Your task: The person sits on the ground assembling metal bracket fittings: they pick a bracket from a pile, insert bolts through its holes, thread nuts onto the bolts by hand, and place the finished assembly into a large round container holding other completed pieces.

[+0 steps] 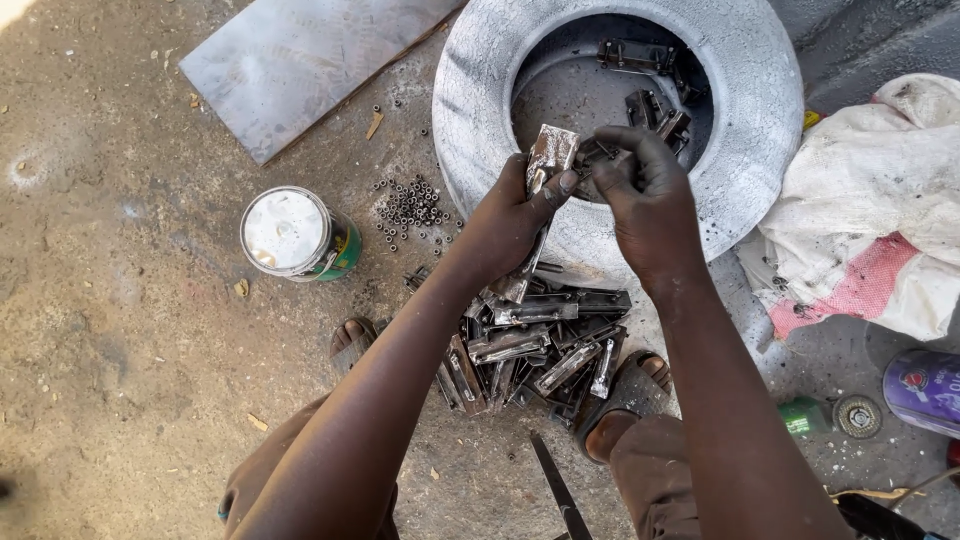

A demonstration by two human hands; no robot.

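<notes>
Left hand (510, 215) is clamping a long metal strip (545, 160) mid-length while right hand (645, 195) is pinching a small dark fitting (597, 155) at its top; stiff, sharp-edged, likely heavy-ish steel.

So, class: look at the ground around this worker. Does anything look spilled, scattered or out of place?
Small metal nuts lie scattered loose on the dirt beside the tyre, a few strayed towards the metal sheet. The metal parts sit in a jumbled pile.

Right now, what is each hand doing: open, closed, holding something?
Left hand: closed on a long metal piece.
Right hand: closed, pinching a small dark metal part.
</notes>
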